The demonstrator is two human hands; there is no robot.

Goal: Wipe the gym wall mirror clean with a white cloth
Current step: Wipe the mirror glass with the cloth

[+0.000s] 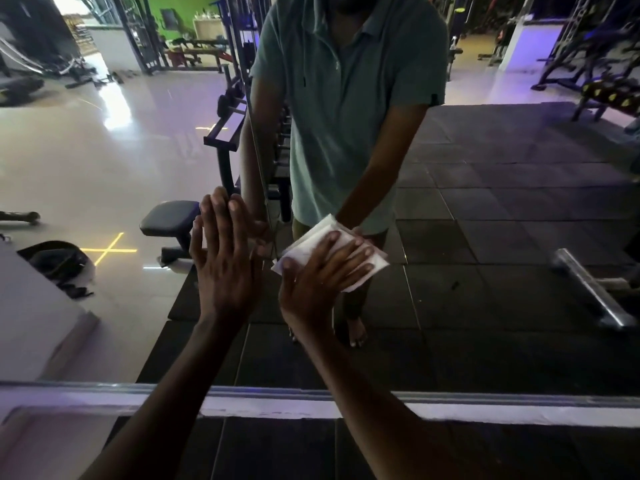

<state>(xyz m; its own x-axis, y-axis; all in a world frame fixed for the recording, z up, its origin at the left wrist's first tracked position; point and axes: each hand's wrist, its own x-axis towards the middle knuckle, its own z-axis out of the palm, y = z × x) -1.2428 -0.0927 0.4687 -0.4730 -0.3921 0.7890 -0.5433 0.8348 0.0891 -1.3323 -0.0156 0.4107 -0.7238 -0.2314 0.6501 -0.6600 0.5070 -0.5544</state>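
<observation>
The wall mirror (502, 209) fills most of the view and reflects the gym and a person in a green polo shirt. My right hand (322, 275) presses a folded white cloth (367, 268) flat against the glass, fingers spread over it. My left hand (225, 258) rests flat on the mirror just left of the cloth, fingers together and pointing up, holding nothing. A vertical seam (258, 140) between mirror panels runs down between my two hands.
The mirror's pale lower frame (450, 403) runs across the bottom, with dark rubber floor tiles (277, 452) below it. Reflected in the glass are a black bench (169, 220), weight machines, a shiny tiled floor and a metal bar (588, 285) at right.
</observation>
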